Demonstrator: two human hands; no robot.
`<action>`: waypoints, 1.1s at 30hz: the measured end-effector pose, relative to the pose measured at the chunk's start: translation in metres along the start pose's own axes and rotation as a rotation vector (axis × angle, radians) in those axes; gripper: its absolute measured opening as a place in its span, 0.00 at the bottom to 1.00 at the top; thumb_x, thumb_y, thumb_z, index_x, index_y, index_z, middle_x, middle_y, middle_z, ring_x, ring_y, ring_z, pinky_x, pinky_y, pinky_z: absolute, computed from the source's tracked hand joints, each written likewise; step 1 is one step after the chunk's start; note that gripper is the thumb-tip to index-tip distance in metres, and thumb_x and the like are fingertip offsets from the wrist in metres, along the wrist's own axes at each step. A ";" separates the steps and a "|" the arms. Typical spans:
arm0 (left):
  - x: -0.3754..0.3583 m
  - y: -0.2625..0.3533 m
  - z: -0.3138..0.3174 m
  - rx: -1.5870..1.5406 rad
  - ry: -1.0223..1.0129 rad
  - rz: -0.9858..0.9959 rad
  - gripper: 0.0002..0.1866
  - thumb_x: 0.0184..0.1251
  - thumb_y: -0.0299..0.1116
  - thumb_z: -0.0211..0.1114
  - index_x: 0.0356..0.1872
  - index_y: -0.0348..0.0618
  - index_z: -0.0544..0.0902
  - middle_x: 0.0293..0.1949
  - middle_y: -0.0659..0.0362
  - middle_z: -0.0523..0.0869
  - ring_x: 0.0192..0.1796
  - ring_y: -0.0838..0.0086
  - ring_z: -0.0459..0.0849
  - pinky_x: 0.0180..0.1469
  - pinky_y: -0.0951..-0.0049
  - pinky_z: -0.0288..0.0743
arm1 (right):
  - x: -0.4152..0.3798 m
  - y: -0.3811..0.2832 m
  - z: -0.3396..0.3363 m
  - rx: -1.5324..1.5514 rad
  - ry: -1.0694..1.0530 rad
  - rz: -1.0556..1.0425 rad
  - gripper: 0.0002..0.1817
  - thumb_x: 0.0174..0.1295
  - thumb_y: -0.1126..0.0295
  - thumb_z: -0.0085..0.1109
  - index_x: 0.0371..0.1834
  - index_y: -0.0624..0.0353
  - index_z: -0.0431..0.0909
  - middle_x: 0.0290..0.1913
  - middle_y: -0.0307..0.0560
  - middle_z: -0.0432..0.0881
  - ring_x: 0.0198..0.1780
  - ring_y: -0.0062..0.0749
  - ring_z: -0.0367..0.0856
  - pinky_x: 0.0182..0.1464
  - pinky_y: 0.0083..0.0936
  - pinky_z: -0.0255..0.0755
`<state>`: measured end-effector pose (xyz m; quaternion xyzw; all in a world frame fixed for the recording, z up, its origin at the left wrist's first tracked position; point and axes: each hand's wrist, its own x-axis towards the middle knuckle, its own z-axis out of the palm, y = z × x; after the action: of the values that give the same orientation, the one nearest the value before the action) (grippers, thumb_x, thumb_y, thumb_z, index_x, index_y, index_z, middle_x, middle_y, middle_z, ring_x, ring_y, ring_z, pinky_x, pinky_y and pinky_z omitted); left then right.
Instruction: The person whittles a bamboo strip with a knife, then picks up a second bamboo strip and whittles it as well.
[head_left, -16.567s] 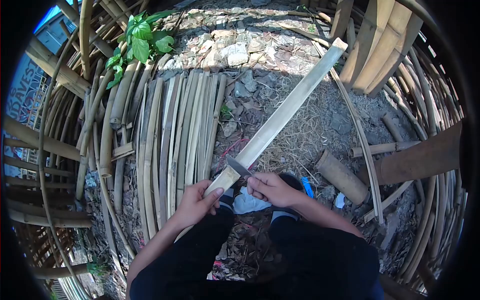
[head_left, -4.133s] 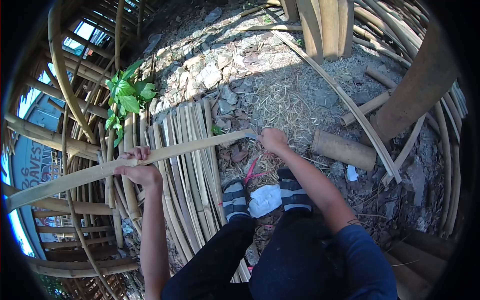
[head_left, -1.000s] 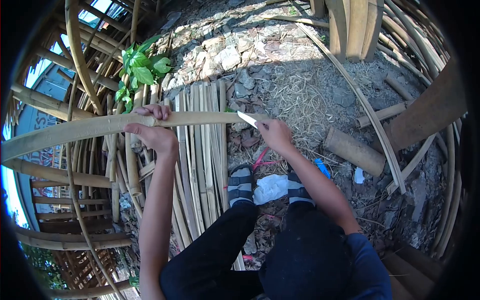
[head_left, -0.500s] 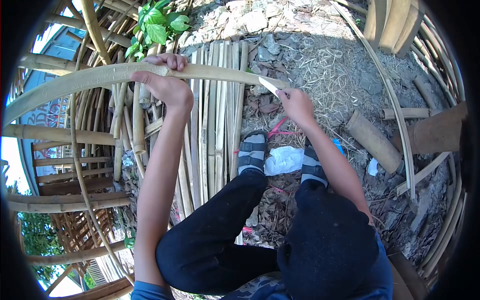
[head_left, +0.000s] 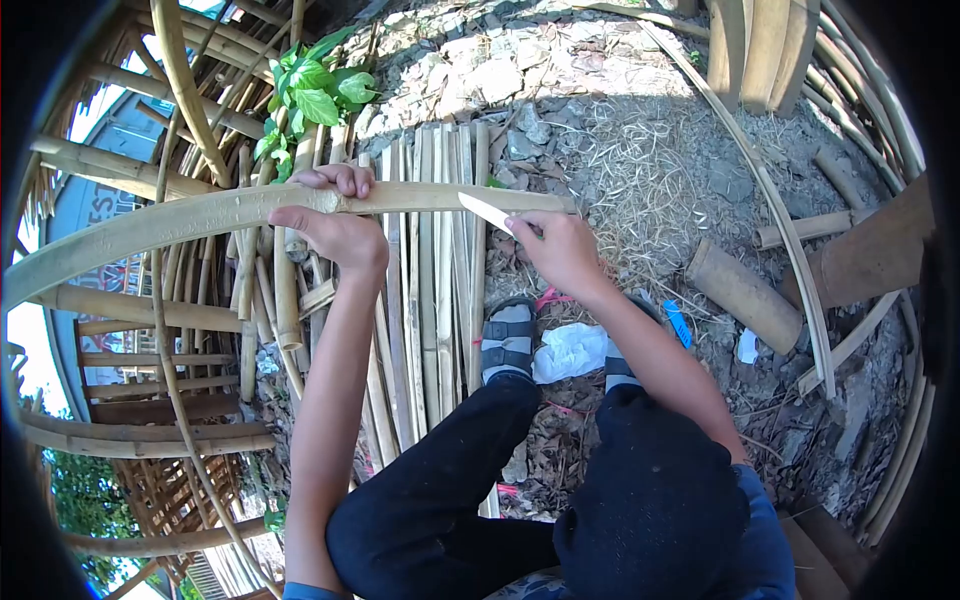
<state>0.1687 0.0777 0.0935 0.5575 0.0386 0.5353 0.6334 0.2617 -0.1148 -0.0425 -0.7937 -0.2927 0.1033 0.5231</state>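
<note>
fingers (head_left: 345, 180) of our left hand (head_left: 335, 220) are wrapping tight round the long bamboo strip (head_left: 200, 215), thumb underneath, knuckles on top. we're holding the strip roughly level across the view, w/ its far end running off to the left and its near end stopping just past our right hand (head_left: 560, 250). fingers of the right hand are closing round a knife handle, which is hidden inside the fist, w/ the pale knife blade (head_left: 485, 211) sticking out toward the left and lying against the lower edge of the strip near its right end.

below the strip, we're seeing a row of split bamboo slats (head_left: 430, 290) lying side by side on the ground, approx. parallel, running away from us. our sandalled feet (head_left: 510, 335) are resting on the dirt just right of the slats, w/ a crumpled white rag (head_left: 570, 350) between them. a short bamboo tube (head_left: 742, 293) is lying to the right, well apart from the hands, w/ a small blue item (head_left: 677, 322) near it. a green leafy plant (head_left: 315, 85) is growing at upper left among stacked bamboo poles (head_left: 120, 170). dry shavings and stones are covering the ground (head_left: 640, 150) beyond.
</note>
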 end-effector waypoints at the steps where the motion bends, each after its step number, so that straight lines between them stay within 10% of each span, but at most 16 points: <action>1: -0.001 0.001 0.000 0.000 0.003 -0.007 0.40 0.62 0.81 0.35 0.35 0.49 0.64 0.28 0.60 0.68 0.30 0.72 0.66 0.37 0.68 0.66 | 0.000 -0.002 -0.001 -0.032 -0.025 0.025 0.16 0.67 0.53 0.58 0.40 0.49 0.90 0.26 0.54 0.85 0.30 0.52 0.86 0.37 0.45 0.78; 6: 0.001 0.001 -0.006 -0.030 0.079 -0.022 0.41 0.60 0.83 0.33 0.34 0.50 0.65 0.25 0.61 0.67 0.27 0.71 0.65 0.40 0.66 0.66 | 0.005 0.021 -0.007 -0.327 -0.076 0.121 0.16 0.68 0.55 0.57 0.39 0.52 0.90 0.27 0.57 0.85 0.31 0.53 0.86 0.36 0.48 0.78; 15: -0.004 0.003 -0.002 0.188 -0.087 0.100 0.39 0.70 0.76 0.26 0.41 0.47 0.66 0.43 0.49 0.80 0.53 0.54 0.81 0.62 0.50 0.68 | -0.008 -0.058 0.000 0.009 0.000 -0.147 0.17 0.69 0.53 0.57 0.40 0.53 0.89 0.23 0.54 0.83 0.28 0.52 0.85 0.33 0.46 0.76; 33: 0.007 -0.001 0.007 0.331 -0.056 0.159 0.38 0.71 0.74 0.24 0.41 0.45 0.64 0.44 0.48 0.79 0.53 0.61 0.77 0.67 0.56 0.63 | 0.009 -0.114 -0.020 0.033 0.003 -0.211 0.17 0.70 0.53 0.56 0.38 0.54 0.87 0.22 0.54 0.83 0.28 0.55 0.83 0.35 0.47 0.75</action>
<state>0.1766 0.0779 0.0990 0.6701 0.0646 0.5542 0.4896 0.2374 -0.0930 0.0690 -0.7500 -0.3719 0.0512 0.5445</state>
